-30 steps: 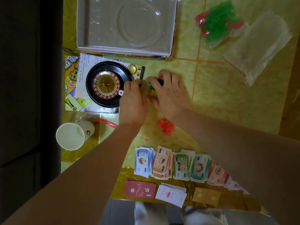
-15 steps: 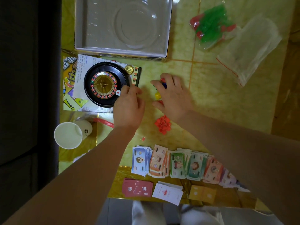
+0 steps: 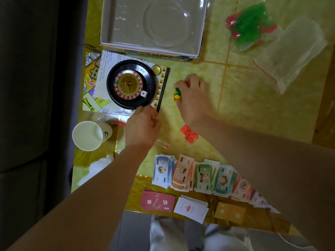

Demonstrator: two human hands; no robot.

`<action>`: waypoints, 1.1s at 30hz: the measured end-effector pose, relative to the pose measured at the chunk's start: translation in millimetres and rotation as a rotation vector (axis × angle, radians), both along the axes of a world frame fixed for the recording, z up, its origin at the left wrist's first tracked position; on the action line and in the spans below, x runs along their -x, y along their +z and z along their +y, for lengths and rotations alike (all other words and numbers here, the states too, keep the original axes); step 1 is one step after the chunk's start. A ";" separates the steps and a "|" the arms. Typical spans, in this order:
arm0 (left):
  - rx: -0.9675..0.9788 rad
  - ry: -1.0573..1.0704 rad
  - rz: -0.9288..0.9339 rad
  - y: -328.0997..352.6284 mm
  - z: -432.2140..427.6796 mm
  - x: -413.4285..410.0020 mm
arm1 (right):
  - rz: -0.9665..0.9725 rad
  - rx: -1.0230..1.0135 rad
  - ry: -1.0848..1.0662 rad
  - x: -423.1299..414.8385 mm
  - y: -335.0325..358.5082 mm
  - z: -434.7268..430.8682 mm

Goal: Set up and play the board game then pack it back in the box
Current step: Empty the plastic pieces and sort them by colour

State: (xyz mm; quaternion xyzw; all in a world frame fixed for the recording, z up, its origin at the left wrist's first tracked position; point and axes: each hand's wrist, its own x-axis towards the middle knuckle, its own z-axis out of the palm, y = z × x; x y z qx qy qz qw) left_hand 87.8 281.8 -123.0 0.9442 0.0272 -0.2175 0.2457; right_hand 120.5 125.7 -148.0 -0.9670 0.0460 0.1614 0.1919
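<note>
The right hand [image 3: 193,96], at frame centre, is curled downward with its fingertips closed round a small cluster of coloured pawns [image 3: 177,94]; green, yellow and red parts show at the fingertips, just above the yellow-green tabletop [image 3: 253,109]. The left hand [image 3: 143,125], lower and to the left of it, has its fingers curled in at the lower right corner of the folded game board [image 3: 93,82]; whether it grips anything cannot be determined. A black roulette wheel [image 3: 130,84] rests on the board, with a white die [image 3: 144,94] lying on its lower right rim and a gold coin [image 3: 156,69] just beside its upper right edge. The open game box [image 3: 203,29], fitted with a clear plastic insert, occupies the top centre of the frame, just above the board. At upper right lie a clear bag of green and red pieces [image 3: 248,26] and, beside it, an empty zip bag [image 3: 291,53]. A loose pile of red houses [image 3: 189,135] lies on the tabletop below the right hand. A white paper cup [image 3: 89,135] lies tilted on its side at left centre. Along the lower part of the frame, play money [image 3: 199,175] is fanned in a row, with a red card deck [image 3: 157,202], a white card deck [image 3: 191,209] and a tan card deck [image 3: 229,212] below it.
</note>
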 end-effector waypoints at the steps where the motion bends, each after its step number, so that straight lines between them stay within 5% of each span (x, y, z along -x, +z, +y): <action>1: -0.003 -0.001 0.003 -0.5 1.2 2.7 | -0.008 -0.021 -0.001 0.8 -0.2 -0.5; 12: 0.026 -0.025 -0.002 -1.9 -15.6 3.6 | -0.019 -0.185 0.075 16.5 13.8 -43.6; 20: 0.075 -0.200 -0.115 -3.3 -41.1 -23.8 | 0.182 -0.115 -0.249 18.1 9.1 -54.8; 28: -0.091 -0.421 -0.122 -15.2 -62.5 -31.0 | 0.146 -0.234 -0.333 11.1 10.1 -57.9; 33: -0.131 -0.441 -0.121 -15.9 -64.6 -36.2 | 0.285 -0.349 -0.197 17.0 19.7 -73.2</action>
